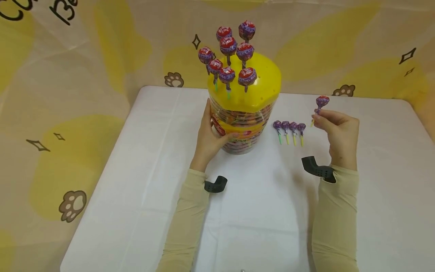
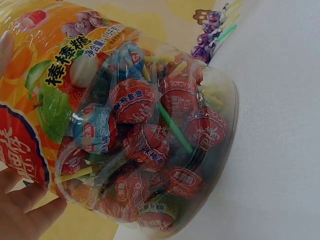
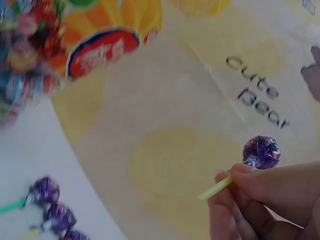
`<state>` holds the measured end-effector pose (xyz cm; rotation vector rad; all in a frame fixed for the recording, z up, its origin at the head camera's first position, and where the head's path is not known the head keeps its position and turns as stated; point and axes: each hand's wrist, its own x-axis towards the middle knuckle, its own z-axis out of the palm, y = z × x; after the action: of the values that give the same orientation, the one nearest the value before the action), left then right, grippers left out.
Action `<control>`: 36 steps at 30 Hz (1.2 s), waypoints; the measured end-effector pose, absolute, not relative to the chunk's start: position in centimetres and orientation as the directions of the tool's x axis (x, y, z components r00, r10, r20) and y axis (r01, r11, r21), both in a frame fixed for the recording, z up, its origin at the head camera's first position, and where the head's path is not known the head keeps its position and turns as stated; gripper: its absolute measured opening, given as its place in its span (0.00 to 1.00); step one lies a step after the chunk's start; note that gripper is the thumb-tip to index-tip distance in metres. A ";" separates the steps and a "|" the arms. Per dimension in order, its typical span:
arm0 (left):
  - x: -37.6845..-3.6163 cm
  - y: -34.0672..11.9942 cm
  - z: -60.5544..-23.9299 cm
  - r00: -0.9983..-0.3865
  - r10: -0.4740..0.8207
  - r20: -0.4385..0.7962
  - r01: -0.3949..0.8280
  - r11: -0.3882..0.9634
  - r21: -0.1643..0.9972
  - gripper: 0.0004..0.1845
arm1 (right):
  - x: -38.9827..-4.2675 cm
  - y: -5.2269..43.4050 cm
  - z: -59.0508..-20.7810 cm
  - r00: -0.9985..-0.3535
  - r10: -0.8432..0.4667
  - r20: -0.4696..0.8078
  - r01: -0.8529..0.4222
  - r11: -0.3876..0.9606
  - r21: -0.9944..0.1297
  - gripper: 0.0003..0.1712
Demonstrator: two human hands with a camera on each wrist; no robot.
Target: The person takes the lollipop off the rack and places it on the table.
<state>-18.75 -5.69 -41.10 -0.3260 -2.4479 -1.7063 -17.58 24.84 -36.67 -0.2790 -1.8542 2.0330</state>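
A clear plastic jar (image 1: pixel 246 124) with a yellow lid (image 1: pixel 263 81) stands on the table. My left hand (image 1: pixel 209 141) grips its side, the thumb lying across the front. In the left wrist view, wrapped lollipops (image 2: pixel 132 100) fill the jar behind an orange label. Several purple-and-red lollipops (image 1: pixel 227 75) stick up from the lid, mostly on its left half. To the right of the jar, my right hand (image 1: pixel 341 132) pinches the stick of a purple lollipop (image 1: pixel 322 101), candy end up. In the right wrist view, its yellow stick (image 3: pixel 215 190) pokes out past the fingertips.
Several purple lollipops (image 1: pixel 286 125) lie side by side on the white table (image 1: pixel 258 211), between the jar and my right hand. Behind the table hangs a yellow-patterned cloth (image 1: pixel 316 45) with paw prints. Black straps (image 1: pixel 217 185) sit at both wrists.
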 end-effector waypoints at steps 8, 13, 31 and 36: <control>-18.8 -5.8 -41.1 -0.965 0.098 0.242 0.261 0.336 0.905 0.58 | -17.9 27.5 -39.5 -0.936 0.346 -0.068 0.046 -0.071 -0.996 0.07; -18.8 -5.8 -41.2 -0.963 0.103 0.251 0.271 0.334 0.903 0.59 | -18.0 28.8 -41.5 -0.935 0.312 -0.167 0.149 -0.082 -0.985 0.09; -18.7 -5.7 -41.0 -0.966 0.104 0.236 0.257 0.331 0.908 0.60 | -18.6 30.1 -44.7 -0.921 0.304 -0.244 0.299 0.148 -0.943 0.13; -18.7 -5.7 -41.1 -0.964 0.109 0.242 0.265 0.322 0.909 0.62 | -18.7 30.1 -44.4 -0.923 0.303 -0.237 0.321 0.264 -0.910 0.05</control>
<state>-18.70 -5.73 -41.08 -0.3468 -2.4398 -1.7193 -18.67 30.07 -44.43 -0.6195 -2.5093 1.8122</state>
